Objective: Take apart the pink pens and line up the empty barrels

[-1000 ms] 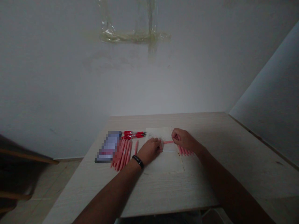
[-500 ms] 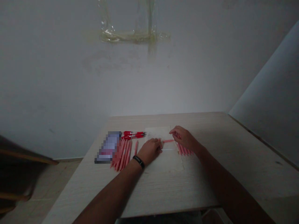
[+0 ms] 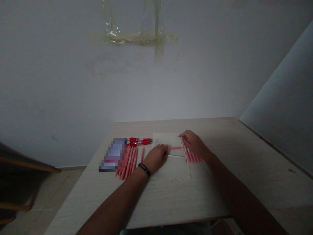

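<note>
My left hand (image 3: 156,156), with a black band at the wrist, rests closed on a pale sheet (image 3: 171,166) on the wooden table (image 3: 171,202). Its fingertips pinch the end of a pink pen barrel (image 3: 175,148). A thin white refill (image 3: 176,156) lies just below that barrel. My right hand (image 3: 194,143) hovers over a row of pink pen barrels (image 3: 192,157) at the sheet's right edge, fingers curled; I cannot make out whether it holds one.
A group of pink barrels (image 3: 128,158) lies left of my left hand, with a few assembled red pens (image 3: 140,141) behind them. A blurred-out flat box (image 3: 112,154) sits at the far left. Walls close the back and right.
My right hand has let go of the single pink barrel and shifted slightly right, over the row of barrels. The white refill now lies a little more tilted.
</note>
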`<state>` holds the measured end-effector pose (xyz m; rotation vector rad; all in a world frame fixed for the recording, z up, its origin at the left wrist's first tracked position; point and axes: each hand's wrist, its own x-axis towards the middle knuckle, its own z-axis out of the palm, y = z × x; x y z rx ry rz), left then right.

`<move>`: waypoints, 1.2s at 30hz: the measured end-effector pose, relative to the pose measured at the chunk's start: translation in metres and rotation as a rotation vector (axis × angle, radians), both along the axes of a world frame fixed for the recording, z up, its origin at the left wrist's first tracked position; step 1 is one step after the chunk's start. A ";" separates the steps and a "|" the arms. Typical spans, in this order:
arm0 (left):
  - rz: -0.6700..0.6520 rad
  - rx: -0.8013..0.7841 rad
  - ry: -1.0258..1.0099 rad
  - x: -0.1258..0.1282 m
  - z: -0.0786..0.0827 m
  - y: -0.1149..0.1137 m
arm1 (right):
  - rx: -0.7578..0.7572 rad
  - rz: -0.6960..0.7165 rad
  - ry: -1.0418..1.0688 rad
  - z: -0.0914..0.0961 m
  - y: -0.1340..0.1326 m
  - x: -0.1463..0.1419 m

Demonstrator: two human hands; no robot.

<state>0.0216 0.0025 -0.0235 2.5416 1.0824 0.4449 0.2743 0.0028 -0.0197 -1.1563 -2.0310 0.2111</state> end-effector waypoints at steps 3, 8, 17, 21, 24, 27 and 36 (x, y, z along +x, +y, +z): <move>0.067 0.011 -0.053 -0.004 -0.001 0.004 | 0.006 0.002 -0.008 -0.001 0.000 0.001; 0.159 0.043 -0.096 -0.010 -0.003 0.011 | 0.012 0.046 -0.006 0.001 -0.001 0.001; 0.183 0.040 -0.069 -0.009 0.003 0.008 | -0.052 0.121 -0.014 0.002 -0.006 -0.004; 0.165 0.054 -0.057 -0.009 0.005 0.007 | -0.066 0.119 -0.044 0.003 -0.009 -0.006; 0.161 0.060 -0.052 -0.010 0.006 0.007 | -0.080 0.110 -0.048 0.003 -0.009 -0.006; 0.161 0.063 -0.043 -0.011 0.006 0.006 | -0.098 0.109 -0.039 0.002 -0.009 -0.007; 0.177 0.051 -0.032 -0.010 0.005 0.006 | -0.090 0.068 -0.017 -0.001 -0.008 -0.005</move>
